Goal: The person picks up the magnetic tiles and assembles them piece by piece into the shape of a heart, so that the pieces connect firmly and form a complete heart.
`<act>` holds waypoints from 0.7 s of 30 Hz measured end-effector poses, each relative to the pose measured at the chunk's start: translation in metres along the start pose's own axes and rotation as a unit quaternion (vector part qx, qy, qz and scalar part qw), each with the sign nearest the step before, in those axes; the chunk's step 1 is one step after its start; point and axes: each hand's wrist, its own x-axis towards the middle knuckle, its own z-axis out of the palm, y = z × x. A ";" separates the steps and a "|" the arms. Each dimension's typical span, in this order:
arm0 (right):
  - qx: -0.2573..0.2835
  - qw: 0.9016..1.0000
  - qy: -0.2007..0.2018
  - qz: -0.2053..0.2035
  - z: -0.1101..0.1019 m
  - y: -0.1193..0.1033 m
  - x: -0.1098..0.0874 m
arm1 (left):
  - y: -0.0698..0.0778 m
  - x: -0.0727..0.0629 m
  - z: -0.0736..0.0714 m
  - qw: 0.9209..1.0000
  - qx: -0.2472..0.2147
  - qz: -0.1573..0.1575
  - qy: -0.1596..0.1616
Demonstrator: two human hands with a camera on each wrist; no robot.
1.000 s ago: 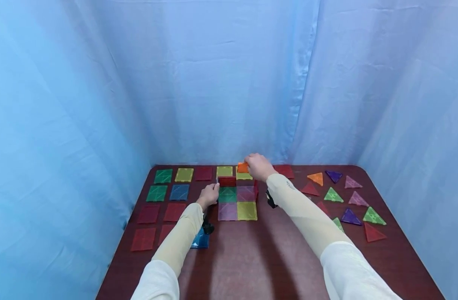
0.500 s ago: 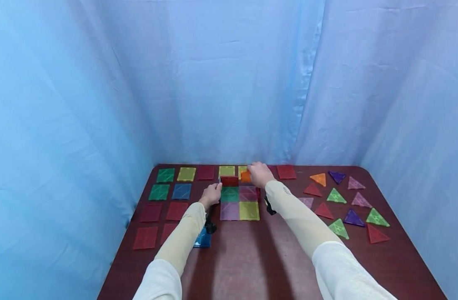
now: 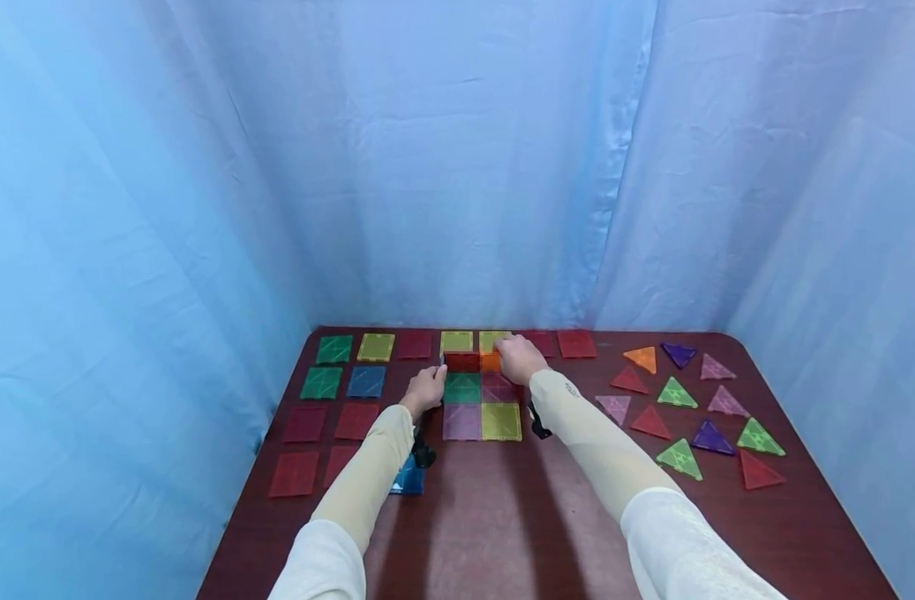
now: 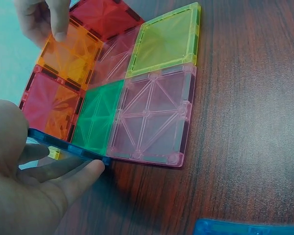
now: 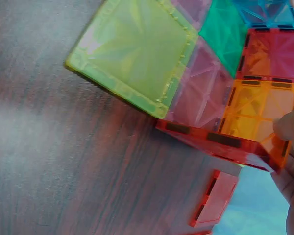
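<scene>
Left hand pinches the blue tile; right hand has the orange tile clamped; loose triangles litter the right; left sleeve kinda blocks another blue square.

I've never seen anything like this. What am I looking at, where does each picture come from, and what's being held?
There is no robot here: a person works with two bare hands. The wide picture comes from a camera on the person's head; the two close ones come from cameras on each wrist.

On the dark table lie colored see-through pieces: squares to the left and behind, triangles to the right. In the middle, four flat squares form a bigger one, with tiles standing along its edges.

The right hand pinches an orange tile at the back, next to an upright red tile. The left hand holds a blue tile at the left edge.
</scene>
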 end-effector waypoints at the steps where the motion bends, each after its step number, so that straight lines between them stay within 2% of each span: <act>1: 0.010 1.000 -0.003 0.007 0.000 0.000 -0.001 | 0.000 0.000 0.000 1.000 0.001 0.001 0.000; 8: 0.059 0.997 -0.002 0.046 0.004 0.009 -0.010 | 0.000 -0.001 0.001 1.000 -0.004 0.002 0.007; 12: 0.120 0.989 -0.012 0.082 0.007 0.015 -0.014 | -0.001 -0.001 0.002 1.000 -0.007 -0.002 0.001; 15: 0.152 0.984 -0.004 0.097 0.008 0.018 -0.018 | -0.001 -0.001 0.003 1.000 -0.004 0.001 0.003; 21: 0.162 0.981 0.019 0.103 0.008 0.023 -0.023 | 0.003 -0.003 0.008 1.000 -0.013 0.005 0.003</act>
